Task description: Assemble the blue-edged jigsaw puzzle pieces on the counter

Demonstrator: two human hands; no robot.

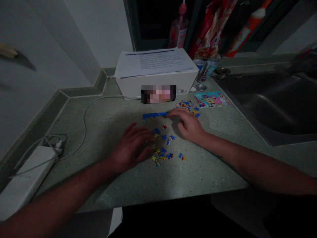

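Observation:
On the counter lies a joined strip of blue jigsaw puzzle pieces (pixel 155 115). My right hand (pixel 189 125) reaches to the strip's right end, its forefinger stretched out and touching there; the thumb is apart from the fingertip. Whether a small piece sits under that fingertip is hidden. My left hand (pixel 132 145), slightly blurred, hovers with fingers spread at the left of a scatter of loose puzzle pieces (pixel 162 150), partly covering them. A lone reddish puzzle piece (pixel 164 127) rests between the hands. Behind my right hand is another heap of puzzle pieces (pixel 185 105).
A white box (pixel 158 79) with printed paper on top stands at the back, a phone (pixel 158 94) leaning on it. A white cable (pixel 85 112) runs left to a power strip (pixel 31 178). A cartoon picture card (pixel 211 99) lies beside the sink (pixel 267 102); cans (pixel 209 70) stand behind.

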